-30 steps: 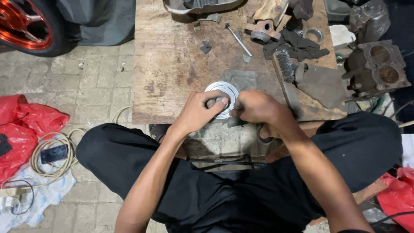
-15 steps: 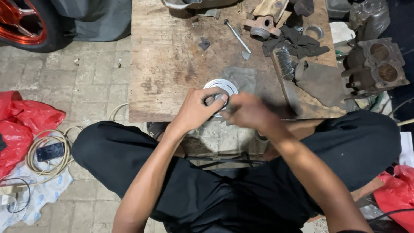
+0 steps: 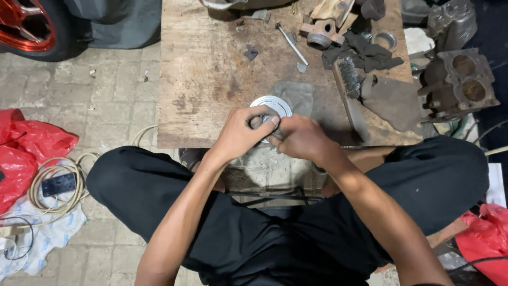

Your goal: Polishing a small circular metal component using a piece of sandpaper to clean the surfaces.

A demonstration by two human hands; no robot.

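Both my hands meet at the near edge of a worn wooden board [image 3: 211, 79]. My left hand [image 3: 241, 132] curls around a round silver metal disc [image 3: 275, 103] and pinches a small part at its near rim. My right hand [image 3: 301, 139] presses against the same spot from the right, fingers closed; what it grips is hidden by the fingers. The disc lies flat on the board, its far half showing above my knuckles.
A wire brush [image 3: 349, 77], dark rags [image 3: 365, 53], a metal rod [image 3: 291, 45] and small metal rings [image 3: 385, 38] lie on the board's far right. An engine block [image 3: 460, 79] stands at right. Red bags [image 3: 26, 153], a coiled cable [image 3: 53, 185] and a wheel [image 3: 26, 26] are at left.
My hands stay on the disc; the fingers have shifted slightly around its near rim. The camera view has drifted a little.
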